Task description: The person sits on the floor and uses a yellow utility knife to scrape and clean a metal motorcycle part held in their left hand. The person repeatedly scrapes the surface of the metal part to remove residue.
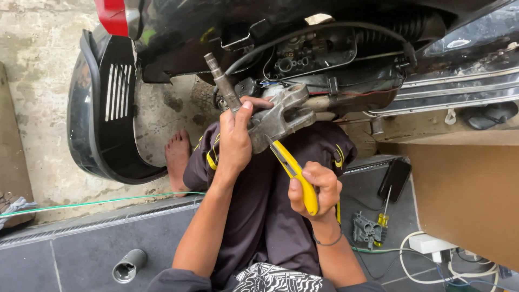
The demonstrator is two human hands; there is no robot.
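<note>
My left hand (236, 138) grips a grey metal casting with a threaded shaft (270, 116), held up over my lap. My right hand (315, 189) holds a yellow utility knife (294, 172), its blade tip touching the lower edge of the casting. Both hands work just below the opened engine bay of a black scooter (313, 51), where a carburettor and black hoses show.
A detached black side panel (105, 108) stands at left by my bare foot (177, 154). A metal socket (128, 265) lies on the dark tiles. A phone (395, 178), a yellow-handled screwdriver (384, 213), a grey holder (366, 229) and white cables (427, 246) sit at right beside a brown board (465, 200).
</note>
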